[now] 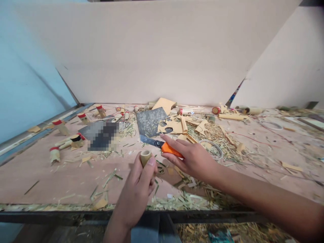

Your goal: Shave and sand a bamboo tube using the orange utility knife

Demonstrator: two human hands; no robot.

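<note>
Near the table's front edge my left hand [139,184] is wrapped round a short bamboo tube [146,156], whose hollow end faces up. My right hand [188,155] grips the orange handle [172,150] of a utility knife, with its fingers closed on it. The knife's long blade [149,140] points left, above and beyond the tube, apart from it. Behind the blade lies a dark grey sheet [149,121], with yellow cardboard with round holes [174,126] overlapping its right side.
Several red-ended bamboo pieces [60,127] stand at the left of the table [76,182]. A tape roll [214,150] lies behind my right forearm. Shavings [217,135] are scattered about. A large pale board [157,54] rises at the back.
</note>
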